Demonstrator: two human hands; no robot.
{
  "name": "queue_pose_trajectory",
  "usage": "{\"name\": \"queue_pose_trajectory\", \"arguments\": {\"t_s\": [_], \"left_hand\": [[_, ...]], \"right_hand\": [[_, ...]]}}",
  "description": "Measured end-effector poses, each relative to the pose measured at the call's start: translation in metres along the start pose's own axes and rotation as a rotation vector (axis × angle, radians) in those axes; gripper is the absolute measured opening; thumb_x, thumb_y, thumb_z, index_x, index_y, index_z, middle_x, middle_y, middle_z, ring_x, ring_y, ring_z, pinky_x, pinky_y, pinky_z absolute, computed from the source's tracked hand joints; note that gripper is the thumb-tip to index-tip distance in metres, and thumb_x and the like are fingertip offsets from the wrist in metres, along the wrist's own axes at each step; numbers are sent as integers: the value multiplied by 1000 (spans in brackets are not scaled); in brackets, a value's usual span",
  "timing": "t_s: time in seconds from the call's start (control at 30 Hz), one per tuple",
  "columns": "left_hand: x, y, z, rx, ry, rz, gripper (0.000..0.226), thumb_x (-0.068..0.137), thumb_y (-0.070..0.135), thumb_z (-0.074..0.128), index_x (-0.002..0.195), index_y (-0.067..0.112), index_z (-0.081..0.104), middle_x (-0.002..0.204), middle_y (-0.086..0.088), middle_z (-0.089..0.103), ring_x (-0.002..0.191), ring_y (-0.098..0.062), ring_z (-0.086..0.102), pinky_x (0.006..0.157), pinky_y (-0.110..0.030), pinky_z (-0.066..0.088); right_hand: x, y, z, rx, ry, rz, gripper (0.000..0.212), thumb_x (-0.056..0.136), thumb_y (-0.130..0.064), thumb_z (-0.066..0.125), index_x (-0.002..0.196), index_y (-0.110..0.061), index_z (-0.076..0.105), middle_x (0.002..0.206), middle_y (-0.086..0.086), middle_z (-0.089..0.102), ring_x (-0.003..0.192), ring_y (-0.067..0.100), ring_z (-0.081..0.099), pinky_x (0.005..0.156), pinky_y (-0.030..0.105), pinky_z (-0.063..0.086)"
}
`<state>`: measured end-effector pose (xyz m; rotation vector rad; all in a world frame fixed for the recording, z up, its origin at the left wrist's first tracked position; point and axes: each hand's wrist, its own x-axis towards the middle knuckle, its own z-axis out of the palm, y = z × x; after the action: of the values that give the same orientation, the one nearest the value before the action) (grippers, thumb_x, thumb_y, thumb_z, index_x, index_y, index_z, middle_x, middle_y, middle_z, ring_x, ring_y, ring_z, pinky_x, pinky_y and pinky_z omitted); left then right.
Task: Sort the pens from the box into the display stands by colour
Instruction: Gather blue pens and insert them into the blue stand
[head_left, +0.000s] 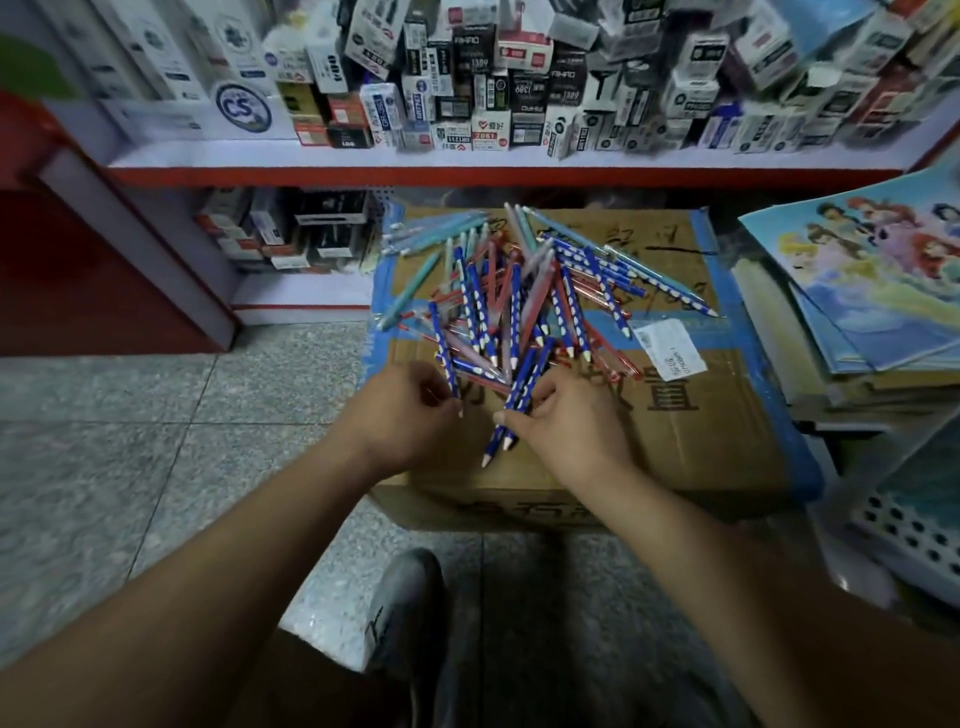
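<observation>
Tips should stay aligned: right hand pinches 2 blue pens (maybe 3) at the pile's 6 o'clock; left hand pinches 1 blue pen at 7 o'clock.

Shop interior, dim and even light. Floor: grey speckled stone tiles with thin joints. At the back, a white shelf with a red front edge. Small cartons are stacked tight along it, mostly white and black, some red. Lower shelf beneath holds more cartons in shadow. Left: dark red cabinet side with pale trim. Right: stack of cartoon-covered books, with a white perforated basket below it.
</observation>
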<state>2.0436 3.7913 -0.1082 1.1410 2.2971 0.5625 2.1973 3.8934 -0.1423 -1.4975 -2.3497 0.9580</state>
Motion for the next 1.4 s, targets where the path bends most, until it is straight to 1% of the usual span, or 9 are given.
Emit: {"name": "queue_pose_trajectory", "arguments": {"t_s": [0.43,0.53,0.6,0.7,0.87,0.97,1.03,1.2,1.4], "left_hand": [[4,10,4,-175,-66,20,9,93,24,65,93,17,71,84,2,69,75,-8,63,56,-11,43],[4,13,8,-375,-100,-39,11,93,22,66,88,15,73,84,-8,73,83,-27,70,78,-34,59],[0,16,10,-548,-148,-92,13,93,22,67,90,12,75,91,-14,75,92,-36,70,89,-53,56],[-3,20,8,-785,-249,-159,24,96,17,63,100,-6,66,104,-29,68,91,-32,64,99,-58,46],[-5,16,-1,-971,-268,-231,11,99,14,57,97,5,63,100,-19,71,87,-27,70,82,-42,59],[-5,8,-6,-996,-183,-282,8,101,15,55,98,9,60,94,-15,73,77,-23,73,64,-36,61],[-6,2,-8,-972,-160,-299,7,101,14,54,98,12,60,93,-14,73,78,-21,73,58,-32,58],[-9,-7,-10,-932,-180,-319,22,95,2,61,117,5,60,99,-15,76,84,-20,74,61,-34,59],[-9,-12,-9,-916,-226,-320,30,93,3,64,122,4,59,100,-13,76,89,-23,74,63,-35,60]], "right_hand": [[-2,3,-15,206,-19,215,22,78,-33,82,86,-24,64,84,-8,69,78,11,65,59,23,45],[-12,0,-20,369,-19,192,18,81,-27,81,91,-24,67,85,-8,72,75,8,68,64,26,52],[-18,-4,-18,476,-71,143,16,82,-21,80,92,-23,68,84,-5,73,72,7,69,67,30,57],[-28,-12,-12,529,-179,12,16,81,-14,81,91,-19,70,80,-1,72,70,9,69,69,28,58],[-30,-15,-7,449,-157,-72,11,81,-21,81,80,-23,71,69,-7,69,62,2,63,65,25,56],[-24,-11,-11,146,-105,-46,16,83,-37,78,81,-24,69,69,-11,66,60,-2,58,50,13,40],[-20,-13,-15,-4,-105,-34,21,85,-43,75,83,-23,67,76,-8,68,66,2,60,48,17,39],[-11,-19,-6,-113,-78,18,41,80,-49,77,77,-9,68,73,8,69,68,24,65,62,35,53],[-7,-16,-8,-95,-117,138,28,88,-36,72,73,-12,66,72,4,68,66,18,63,62,27,49]]}}
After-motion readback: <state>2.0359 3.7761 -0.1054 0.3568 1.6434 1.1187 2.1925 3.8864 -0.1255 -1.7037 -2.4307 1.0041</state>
